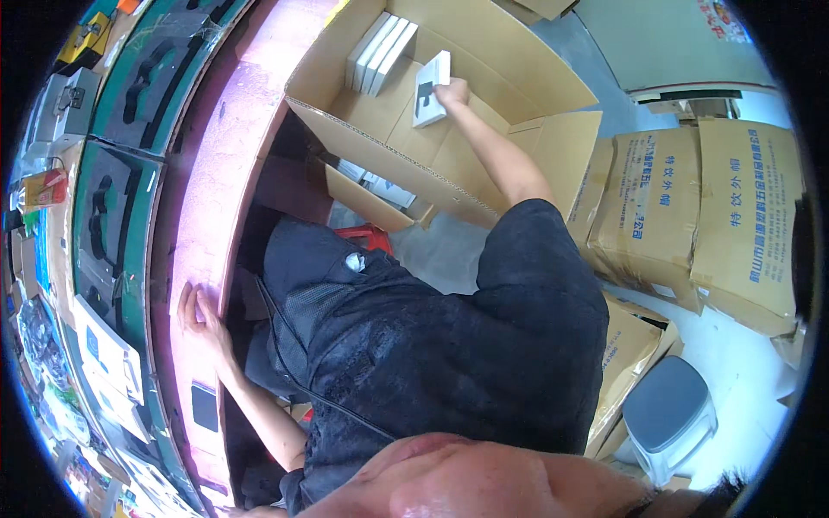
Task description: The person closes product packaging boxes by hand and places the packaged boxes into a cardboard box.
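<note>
My right hand (453,91) reaches into a large open cardboard box (373,142) and grips a flat white box (429,97) with a dark picture on its face. That flat box is held tilted above the carton's bottom. Several similar white boxes (380,53) stand side by side against the carton's left end. My left hand (200,315) rests on the edge of the pink workbench (203,190), its fingers apart and nothing in them. Nearby on the bench lies a dark rectangular object (205,407), perhaps a phone.
Beneath the large carton, a smaller open carton (376,194) contains white packs. Large printed cartons (691,216) are stacked at right, above a grey-topped stool (667,404). Left of the bench run green trays (108,220) with dark inserts and white printed sheets (108,350). Something red (367,236) sits on the floor.
</note>
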`<state>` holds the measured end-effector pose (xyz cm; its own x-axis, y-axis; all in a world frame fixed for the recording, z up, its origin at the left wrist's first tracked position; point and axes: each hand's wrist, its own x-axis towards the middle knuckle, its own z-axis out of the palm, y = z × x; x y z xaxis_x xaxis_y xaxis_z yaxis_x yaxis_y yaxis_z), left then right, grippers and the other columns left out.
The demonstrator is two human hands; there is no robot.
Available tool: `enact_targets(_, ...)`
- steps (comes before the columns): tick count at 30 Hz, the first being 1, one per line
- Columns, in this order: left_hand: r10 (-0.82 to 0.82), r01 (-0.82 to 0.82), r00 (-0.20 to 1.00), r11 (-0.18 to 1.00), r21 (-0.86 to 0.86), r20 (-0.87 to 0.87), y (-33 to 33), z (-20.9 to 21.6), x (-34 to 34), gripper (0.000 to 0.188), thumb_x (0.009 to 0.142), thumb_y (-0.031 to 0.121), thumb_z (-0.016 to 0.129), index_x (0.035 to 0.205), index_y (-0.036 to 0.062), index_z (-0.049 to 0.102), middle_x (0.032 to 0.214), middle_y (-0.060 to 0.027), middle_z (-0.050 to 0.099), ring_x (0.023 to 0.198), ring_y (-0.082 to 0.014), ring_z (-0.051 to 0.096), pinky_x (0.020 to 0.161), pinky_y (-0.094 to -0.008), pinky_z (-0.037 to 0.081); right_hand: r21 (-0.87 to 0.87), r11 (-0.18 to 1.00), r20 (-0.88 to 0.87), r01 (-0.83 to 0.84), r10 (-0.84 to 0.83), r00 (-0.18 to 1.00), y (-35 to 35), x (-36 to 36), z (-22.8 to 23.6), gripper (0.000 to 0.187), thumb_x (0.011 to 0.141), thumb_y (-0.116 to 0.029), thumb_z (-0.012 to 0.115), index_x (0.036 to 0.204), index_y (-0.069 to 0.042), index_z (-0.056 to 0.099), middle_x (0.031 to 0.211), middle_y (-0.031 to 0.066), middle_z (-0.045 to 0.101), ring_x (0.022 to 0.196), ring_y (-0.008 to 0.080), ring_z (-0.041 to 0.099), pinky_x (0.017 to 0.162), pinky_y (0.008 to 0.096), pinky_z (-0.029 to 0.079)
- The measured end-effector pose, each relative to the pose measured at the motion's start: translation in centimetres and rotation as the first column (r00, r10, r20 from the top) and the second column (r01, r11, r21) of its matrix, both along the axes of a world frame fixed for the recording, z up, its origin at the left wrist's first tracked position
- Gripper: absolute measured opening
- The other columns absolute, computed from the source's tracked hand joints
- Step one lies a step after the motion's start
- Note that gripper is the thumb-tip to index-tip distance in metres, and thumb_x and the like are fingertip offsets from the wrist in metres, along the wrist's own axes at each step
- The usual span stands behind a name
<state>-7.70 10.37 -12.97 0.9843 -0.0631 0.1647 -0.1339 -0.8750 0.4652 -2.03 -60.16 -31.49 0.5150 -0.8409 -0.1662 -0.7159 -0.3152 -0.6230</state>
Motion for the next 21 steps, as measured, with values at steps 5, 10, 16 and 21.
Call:
enact_targets(5,0.016,-0.017,1.0,1.0,-0.009,-0.02,-0.3,0.8,-0.4,0.029,0.107,0.021,0.065,0.12,-0.0003,0.078,0.134,-0.0164,0.073,0.125,-0.0351,0.068,0.11,-0.0446,0.051,0.036,0.99,-0.124,-0.137,0.14,0.982,-4.5,-1.7,2.9,0.035,0.081,-0.018,0.085,0.113,-0.003,0.083,0.102,0.0149,0.082,0.094,0.0251,0.079,0.088,0.0397,0.06)
enact_targets(10,0.014,-0.014,0.999,1.0,-0.012,-0.03,0.0,0.6,-0.6,0.03,0.107,0.022,0.064,0.121,-0.0007,0.078,0.134,-0.0167,0.072,0.125,-0.0353,0.068,0.11,-0.0446,0.051,0.405,0.871,0.062,-0.277,0.276,0.959,-6.9,-1.9,6.3,0.036,0.09,-0.006,0.079,0.124,0.003,0.074,0.108,0.0122,0.078,0.093,0.022,0.075,0.081,0.0376,0.06)
enact_targets(16,0.045,-0.047,0.998,0.998,-0.031,-0.051,-0.4,0.9,-0.6,0.03,0.107,0.023,0.064,0.122,-0.0003,0.078,0.137,-0.0161,0.071,0.129,-0.0343,0.066,0.113,-0.0441,0.049,0.537,0.779,0.101,-0.324,0.322,0.941,-7.6,-0.6,9.7,0.039,0.092,-0.01,0.079,0.127,0.003,0.071,0.112,0.012,0.077,0.103,0.0211,0.074,0.091,0.0364,0.059)
enact_targets(21,0.044,-0.046,0.998,0.998,-0.04,-0.05,-0.2,0.7,-0.7,0.03,0.108,0.023,0.064,0.123,0.0005,0.078,0.137,-0.0159,0.071,0.13,-0.0336,0.065,0.114,-0.0438,0.048,0.553,0.772,0.048,-0.313,0.346,0.937,-7.5,0.1,11.4,0.042,0.091,-0.012,0.08,0.13,0.002,0.071,0.114,0.0106,0.077,0.107,0.0217,0.074,0.097,0.0355,0.058)
